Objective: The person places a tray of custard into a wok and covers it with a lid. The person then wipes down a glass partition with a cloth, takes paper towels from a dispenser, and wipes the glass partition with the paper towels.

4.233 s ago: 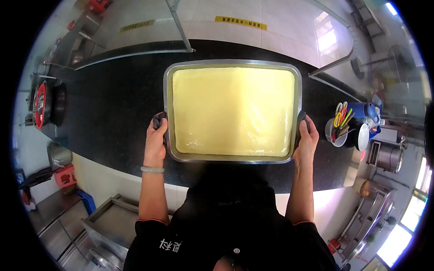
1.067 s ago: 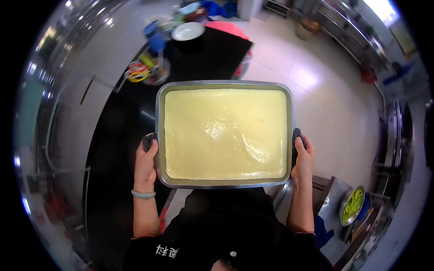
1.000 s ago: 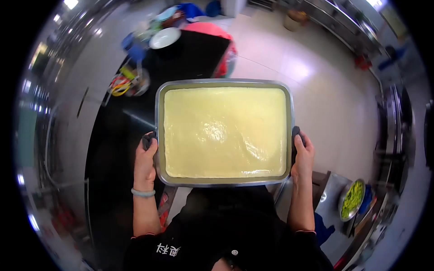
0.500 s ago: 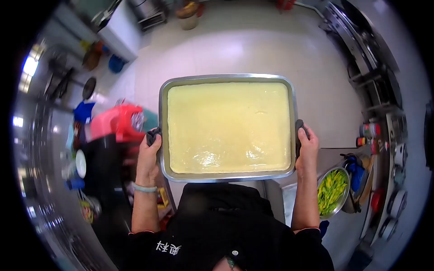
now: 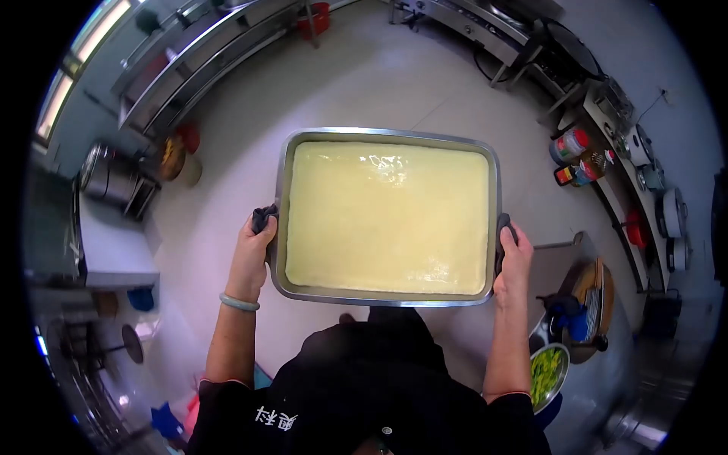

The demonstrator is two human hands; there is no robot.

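A large rectangular metal baking tray (image 5: 387, 135) is held out level in front of my body. Inside it lies a smooth, shiny pale-yellow layer (image 5: 387, 220) that reaches nearly to the walls. My left hand (image 5: 255, 244) grips the tray's left side through a bunched dark cloth (image 5: 264, 218), its fingers partly hidden under the rim. On the opposite side my right hand (image 5: 514, 258) is closed on the tray too, with another dark cloth (image 5: 503, 227) between palm and metal. A pale bangle (image 5: 240, 302) circles my left wrist.
Pale floor tiles (image 5: 341, 83) stretch ahead. A steel bench (image 5: 220, 53) lines the far left; a stove (image 5: 462, 30) stands at the far right. Bottles and jars (image 5: 570, 144) sit by the right-hand shelf. A bowl of green vegetables (image 5: 547, 375) is near my right elbow.
My body has turned to the right, so the room has swung leftward and the steel bench has come into view. The tray stays in both hands, now slightly tilted in the view.
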